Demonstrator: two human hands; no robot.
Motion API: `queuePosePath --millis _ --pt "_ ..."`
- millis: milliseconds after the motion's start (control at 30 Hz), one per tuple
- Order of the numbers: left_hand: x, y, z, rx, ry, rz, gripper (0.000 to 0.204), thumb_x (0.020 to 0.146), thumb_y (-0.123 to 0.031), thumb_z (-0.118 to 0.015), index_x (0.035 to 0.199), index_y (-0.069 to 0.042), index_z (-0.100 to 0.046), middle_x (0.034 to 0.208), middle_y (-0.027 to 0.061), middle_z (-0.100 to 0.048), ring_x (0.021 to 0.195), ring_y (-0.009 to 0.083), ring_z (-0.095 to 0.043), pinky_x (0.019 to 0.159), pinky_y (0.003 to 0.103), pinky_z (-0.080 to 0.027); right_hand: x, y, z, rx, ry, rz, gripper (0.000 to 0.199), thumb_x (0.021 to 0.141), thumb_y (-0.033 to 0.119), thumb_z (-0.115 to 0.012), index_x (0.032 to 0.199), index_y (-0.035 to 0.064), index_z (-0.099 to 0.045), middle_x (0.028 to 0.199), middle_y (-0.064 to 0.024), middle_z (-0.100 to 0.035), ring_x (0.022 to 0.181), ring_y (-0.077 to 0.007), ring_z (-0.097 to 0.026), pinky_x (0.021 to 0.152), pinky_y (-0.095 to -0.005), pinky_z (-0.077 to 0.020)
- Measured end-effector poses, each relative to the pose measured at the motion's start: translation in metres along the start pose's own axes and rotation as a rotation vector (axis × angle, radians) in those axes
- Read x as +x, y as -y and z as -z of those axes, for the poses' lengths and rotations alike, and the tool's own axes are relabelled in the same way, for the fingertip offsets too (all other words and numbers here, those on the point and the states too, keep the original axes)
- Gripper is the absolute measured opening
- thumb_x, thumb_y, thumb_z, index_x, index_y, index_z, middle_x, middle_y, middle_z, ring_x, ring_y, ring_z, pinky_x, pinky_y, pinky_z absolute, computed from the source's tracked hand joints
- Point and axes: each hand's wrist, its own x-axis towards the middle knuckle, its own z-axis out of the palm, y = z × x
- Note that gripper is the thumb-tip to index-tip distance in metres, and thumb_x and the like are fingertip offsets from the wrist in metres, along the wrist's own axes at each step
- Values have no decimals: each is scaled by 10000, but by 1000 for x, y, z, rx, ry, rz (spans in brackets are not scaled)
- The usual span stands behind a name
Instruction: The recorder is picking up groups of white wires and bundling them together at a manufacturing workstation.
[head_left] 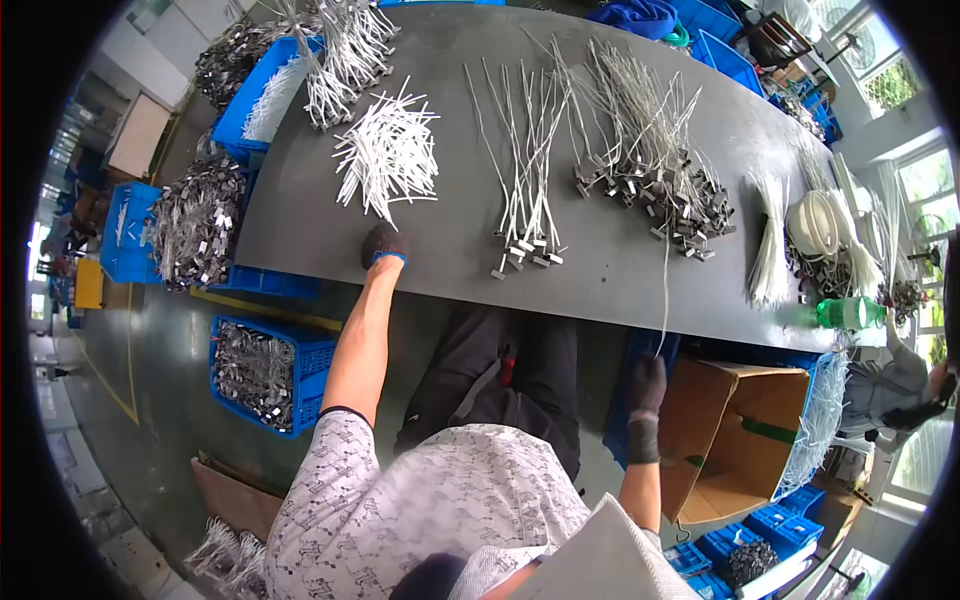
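My left hand (385, 243), in a dark glove, is closed at the near edge of a pile of short white tubes (390, 150). One white tube (387, 210) runs down into its fingertips. Below the table edge, my gloved right hand (648, 385) grips the end of a thin pale wire (666, 290). That wire stretches up over the edge to a heap of wires with small metal end pieces (690, 205). Between my hands lies a smaller bunch of wires (525, 190), metal ends toward me.
Wire bundles (345, 60) lie at the table's far left. Blue crates of wired parts (255, 375) stand on the left. On the right are a cardboard box (735, 440), a green bottle (845, 313), a white strand bundle (770, 240) and another person (890, 385).
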Motion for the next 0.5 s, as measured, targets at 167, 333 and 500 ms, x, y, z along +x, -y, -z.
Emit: queuePosePath --millis 167,333,500 --pt "16 33 -15 63 -12 -123 324 893 -298 -569 1077 -82 -727 1178 191 -687 1098 392 -660 898 490 -547 -133 -70 -9 -588 665 -176 202 839 131 -597 991 31 -685 999 -252 -703 997 -451 -658 826 -485 -550" --pt "-34 -18 -4 -1013 371 246 113 843 -183 -696 827 -72 -683 825 86 -715 773 169 -696 597 322 -544 -221 -126 -1 -425 658 -223 236 845 141 -584 1027 58 -710 1034 -254 -700 992 -450 -661 848 -508 -538" --pt "-82 -79 -19 -1875 666 338 53 854 -109 -728 864 -81 -683 739 39 -646 600 122 -586 528 284 -477 -154 -45 -21 -439 500 -13 237 882 142 -571 1082 63 -673 1032 -229 -680 976 -451 -653 798 -526 -534"
